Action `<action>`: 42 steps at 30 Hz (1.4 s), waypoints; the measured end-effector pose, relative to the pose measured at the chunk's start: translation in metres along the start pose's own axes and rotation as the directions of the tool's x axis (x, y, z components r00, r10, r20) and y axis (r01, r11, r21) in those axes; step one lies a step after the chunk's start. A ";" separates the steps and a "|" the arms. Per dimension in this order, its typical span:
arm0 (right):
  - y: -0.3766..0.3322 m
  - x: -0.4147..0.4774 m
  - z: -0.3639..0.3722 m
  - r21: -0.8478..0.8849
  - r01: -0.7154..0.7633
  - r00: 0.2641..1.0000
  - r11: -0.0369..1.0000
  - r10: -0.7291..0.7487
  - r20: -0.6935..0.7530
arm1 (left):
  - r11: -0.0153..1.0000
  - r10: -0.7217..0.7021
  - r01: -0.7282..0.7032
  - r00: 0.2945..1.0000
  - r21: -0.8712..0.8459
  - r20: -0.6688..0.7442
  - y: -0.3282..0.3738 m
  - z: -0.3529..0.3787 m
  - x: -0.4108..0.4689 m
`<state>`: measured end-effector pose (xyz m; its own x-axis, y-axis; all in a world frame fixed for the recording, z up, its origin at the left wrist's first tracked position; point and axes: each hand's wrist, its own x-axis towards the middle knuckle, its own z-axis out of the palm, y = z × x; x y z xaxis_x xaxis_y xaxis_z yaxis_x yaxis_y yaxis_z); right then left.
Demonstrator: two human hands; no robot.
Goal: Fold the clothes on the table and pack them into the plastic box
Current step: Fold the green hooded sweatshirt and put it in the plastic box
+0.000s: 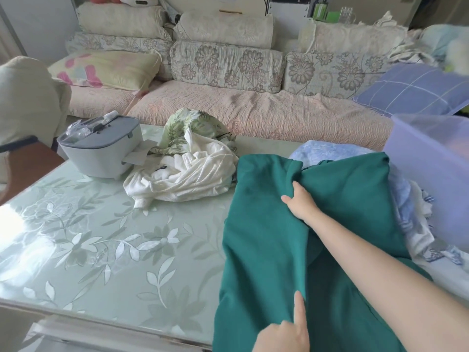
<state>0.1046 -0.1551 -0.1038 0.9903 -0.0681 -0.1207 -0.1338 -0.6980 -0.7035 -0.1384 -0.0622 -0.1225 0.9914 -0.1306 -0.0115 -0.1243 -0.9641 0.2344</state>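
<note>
A teal green garment (266, 232) lies spread over the right part of the glass table (101, 250), hanging past its near edge. My right hand (300, 201) pinches a fold of it near the garment's middle. My left hand (286, 334) is at the near edge, fingers curled on the cloth's lower part with the forefinger stretched out along it. A crumpled white knit top (187, 174) and a green leaf-print garment (193, 128) lie behind. Light blue clothes (411, 212) sit under the teal one at right. The translucent plastic box (431, 153) stands at far right.
A grey lidded container (101, 148) stands at the table's back left. A sofa with floral cushions (228, 64) runs behind the table, with a blue checked pillow (411, 90) at right. A brown chair (28, 158) is at left.
</note>
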 end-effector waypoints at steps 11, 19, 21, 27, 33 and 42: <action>0.016 -0.022 -0.006 0.002 0.078 0.996 0.997 -0.078 0.053 | 0.986 0.163 -0.164 0.984 -0.012 -0.066 0.010 0.052 -0.003; 0.005 -0.056 -0.006 -0.486 0.334 0.939 0.808 -0.332 0.094 | 0.966 0.059 -0.086 0.991 -0.244 -0.116 -0.015 0.005 0.009; 0.007 -0.062 -0.003 -0.576 0.442 0.894 0.687 -0.391 0.220 | 0.961 0.115 -0.184 0.944 -0.205 -0.309 -0.029 0.016 0.011; 0.028 -0.055 0.000 -0.537 0.438 0.871 0.721 -0.190 0.454 | 0.973 0.211 -0.222 0.964 -0.055 -0.165 -0.031 0.059 -0.001; 0.012 -0.061 -0.002 -0.552 0.478 0.863 0.684 -0.248 0.440 | 0.935 0.151 -0.237 0.939 -0.262 -0.310 -0.063 0.031 0.004; -0.039 -0.072 0.055 -0.326 0.695 0.679 0.641 -0.436 0.591 | 0.704 -0.455 0.314 0.888 -0.637 -0.065 -0.088 0.017 -0.014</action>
<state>0.0364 -0.0837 -0.1063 0.7095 0.6789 -0.1890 0.6140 -0.7272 -0.3070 -0.1418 0.0204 -0.1590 0.9396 0.3381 -0.0534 0.2503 -0.5723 0.7809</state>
